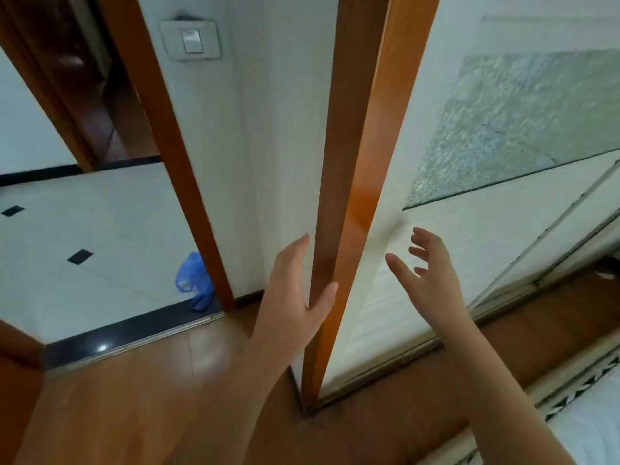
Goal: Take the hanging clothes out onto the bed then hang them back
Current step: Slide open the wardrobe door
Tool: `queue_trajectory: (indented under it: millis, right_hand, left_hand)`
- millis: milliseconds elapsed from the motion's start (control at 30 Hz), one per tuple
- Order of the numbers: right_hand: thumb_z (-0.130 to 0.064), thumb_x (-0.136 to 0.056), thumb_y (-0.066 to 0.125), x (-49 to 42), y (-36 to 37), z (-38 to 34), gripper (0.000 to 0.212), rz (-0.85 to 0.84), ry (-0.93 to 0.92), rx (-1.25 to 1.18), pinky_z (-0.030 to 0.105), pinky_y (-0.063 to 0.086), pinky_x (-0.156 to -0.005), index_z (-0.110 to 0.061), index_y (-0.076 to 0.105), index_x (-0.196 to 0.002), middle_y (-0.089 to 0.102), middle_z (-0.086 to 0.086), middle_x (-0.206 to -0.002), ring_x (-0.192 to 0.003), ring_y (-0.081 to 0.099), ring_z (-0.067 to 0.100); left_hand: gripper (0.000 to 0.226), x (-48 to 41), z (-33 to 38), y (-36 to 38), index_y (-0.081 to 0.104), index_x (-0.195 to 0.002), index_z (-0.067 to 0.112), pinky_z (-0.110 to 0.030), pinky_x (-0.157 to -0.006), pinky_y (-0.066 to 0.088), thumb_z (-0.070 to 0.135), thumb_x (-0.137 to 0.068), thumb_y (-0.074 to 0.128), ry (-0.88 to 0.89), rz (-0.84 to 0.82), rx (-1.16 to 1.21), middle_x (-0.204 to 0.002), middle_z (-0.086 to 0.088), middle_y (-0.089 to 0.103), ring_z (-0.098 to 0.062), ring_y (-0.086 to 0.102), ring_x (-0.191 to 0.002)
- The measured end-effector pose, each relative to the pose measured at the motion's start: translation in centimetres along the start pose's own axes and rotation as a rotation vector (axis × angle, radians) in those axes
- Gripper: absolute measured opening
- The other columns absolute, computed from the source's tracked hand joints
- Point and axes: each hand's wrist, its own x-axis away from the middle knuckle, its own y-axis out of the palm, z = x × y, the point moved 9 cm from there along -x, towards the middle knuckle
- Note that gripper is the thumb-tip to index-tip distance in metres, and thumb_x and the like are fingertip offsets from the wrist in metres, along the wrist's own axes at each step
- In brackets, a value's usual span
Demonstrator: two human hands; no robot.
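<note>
The left hand (295, 290) stands upright, straight fingers flat on the white panel (255, 146) and thumb across the wooden post (349, 182), gripping nothing, while the right hand (432, 273) hovers, fingers spread and empty, before the door (469, 250), bed (597, 431) lower right.

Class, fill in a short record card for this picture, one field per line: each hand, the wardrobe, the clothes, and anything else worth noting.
left hand: fingers straight, laid against the wooden post at the wardrobe's corner, thumb on its front face
right hand: open, fingers spread, raised before the sliding door; contact cannot be told
sliding door: pale, shut against the post, with a frosted glass panel
clothes: none in view
floor: blue plastic bag by the doorway
wall: light switch
</note>
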Motion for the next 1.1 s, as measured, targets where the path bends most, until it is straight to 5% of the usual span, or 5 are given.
queue_trajectory:
  millis: [200,433,833,967,1100]
  right_hand:
    - [-0.043,-0.079,0.062,-1.3,0.9,-2.1,0.08,0.004,-0.05,-0.017,0.039,0.035,-0.108,-0.026,0.02,-0.145,0.027,0.001,-0.151,-0.137,0.032,0.019]
    - [-0.065,-0.064,0.049,-2.1,3.0,-2.3,0.106,-0.114,-0.075,-0.045,0.035,0.024,-0.114,-0.03,-0.008,-0.147,-0.002,0.001,-0.159,-0.146,0.008,0.016]
    - [-0.041,-0.088,0.052,-3.9,0.7,-0.7,0.08,-0.066,-0.064,-0.099,0.03,0.021,-0.114,-0.028,0.0,-0.148,-0.001,0.008,-0.159,-0.145,0.017,0.02]
    - [-0.039,-0.087,0.055,-4.6,-0.6,0.8,0.082,-0.092,-0.041,-0.1,0.034,0.013,-0.117,-0.03,0.0,-0.148,0.004,0.006,-0.159,-0.146,0.001,0.014]
    - [-0.032,-0.085,0.062,-5.4,-4.5,0.7,0.07,0.064,-0.045,-0.14,0.026,0.029,-0.103,-0.022,0.026,-0.144,0.032,-0.007,-0.141,-0.133,0.034,0.014]
  left_hand:
    - [0.065,-2.9,2.3,1.3,0.011,-0.135,0.045,-0.021,-0.107,0.021,0.062,-0.081,0.043,0.145,0.074,-0.013,-0.15,0.004,0.03,-0.001,0.024,-0.131]
    - [0.075,-3.3,2.1,2.8,0.011,-0.14,0.028,-0.045,-0.096,0.049,0.071,-0.082,0.031,0.187,0.149,0.055,-0.143,-0.011,0.038,-0.026,0.045,-0.128]
    - [0.079,-3.2,2.0,2.9,0.003,-0.141,0.034,-0.045,-0.097,0.048,0.073,-0.078,0.033,0.161,0.119,0.074,-0.146,-0.009,0.031,-0.024,0.039,-0.131]
    - [0.066,-2.4,3.6,1.2,0.025,-0.139,0.018,-0.031,-0.107,0.039,0.05,-0.084,0.042,0.158,0.255,-0.006,-0.144,-0.01,0.039,-0.022,0.039,-0.132]
    - [0.049,0.6,10.4,0.2,0.04,-0.126,0.008,-0.029,-0.105,0.039,0.012,-0.081,0.057,0.546,0.473,-0.067,-0.13,-0.017,0.051,-0.024,0.045,-0.124]
